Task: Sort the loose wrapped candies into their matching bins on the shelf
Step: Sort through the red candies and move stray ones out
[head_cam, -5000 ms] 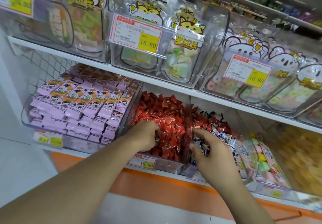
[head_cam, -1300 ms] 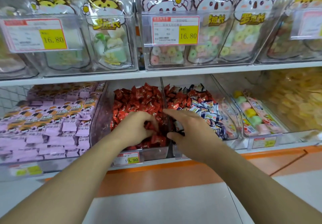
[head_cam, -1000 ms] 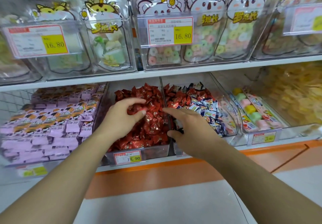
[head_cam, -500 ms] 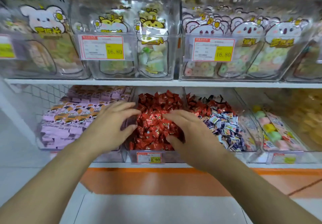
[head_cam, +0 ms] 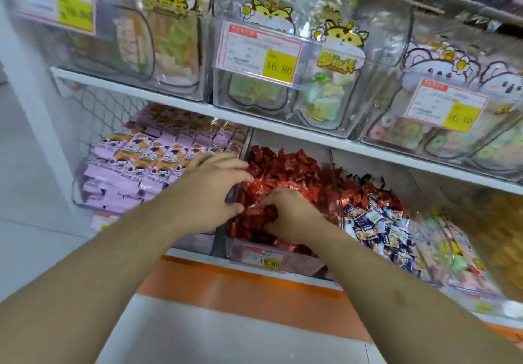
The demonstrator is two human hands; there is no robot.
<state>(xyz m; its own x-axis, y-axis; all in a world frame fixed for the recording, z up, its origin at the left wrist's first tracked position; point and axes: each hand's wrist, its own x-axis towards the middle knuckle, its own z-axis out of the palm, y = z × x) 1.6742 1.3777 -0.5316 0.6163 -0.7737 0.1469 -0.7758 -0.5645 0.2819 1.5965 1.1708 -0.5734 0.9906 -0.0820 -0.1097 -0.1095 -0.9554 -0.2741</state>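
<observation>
Head view, right hand point(head_cam: 291, 213) curled among red candies point(head_cam: 285, 171), left hand point(head_cam: 209, 191) spread beside them

Left hand point(head_cam: 210, 194): fingers spread, at red candy bin's point(head_cam: 256, 253) left edge.
Right hand point(head_cam: 288, 213): curled into red candies point(head_cam: 285, 171).
Neighbours: purple packets point(head_cam: 135, 165) left, blue-white candies point(head_cam: 379, 228) right.

Glossy red foil candies point(head_cam: 285, 171); clear glossy plastic bin point(head_cam: 297, 262).

Two hands point(head_cam: 215, 191), four price tags point(head_cam: 260, 49), and four lower bins point(head_cam: 283, 177) of candies.
</observation>
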